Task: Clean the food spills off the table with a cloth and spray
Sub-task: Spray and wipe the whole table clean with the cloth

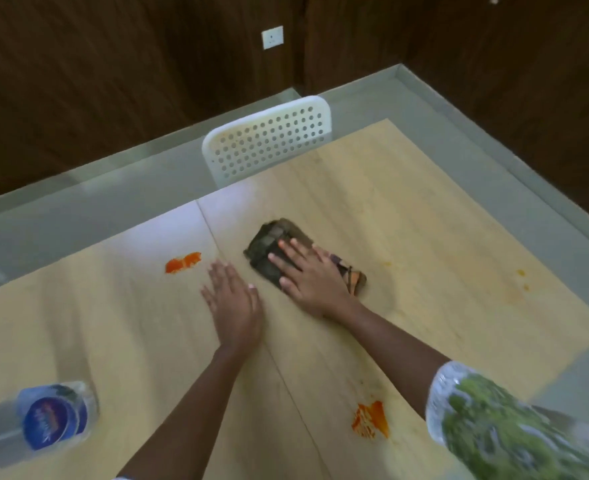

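Dark wood panelling stood behind a pale wooden counter (407, 216), with a white perforated chair (269, 138) pushed against its far edge. On the counter lay a folded cloth (272, 240), dark olive-brown with a patterned orange end showing past the wrist, near the middle and just right of the seam. The right hand (308, 275) pressed flat on the cloth with its fingers straight and spread, covering its middle. The left hand (232, 299) rested just beside it on the bare counter, fingers straight and together, holding nothing. Two bright orange spills showed: one spill (183, 262) left of the left hand, another smear (371, 419) near the right forearm; fainter yellowish specks (521, 273) lay far right. One clear bottle (49, 419) with a blue label was blurred at lower left, its type unreadable. A green-patterned sleeve (504, 420) was cut off by the frame.
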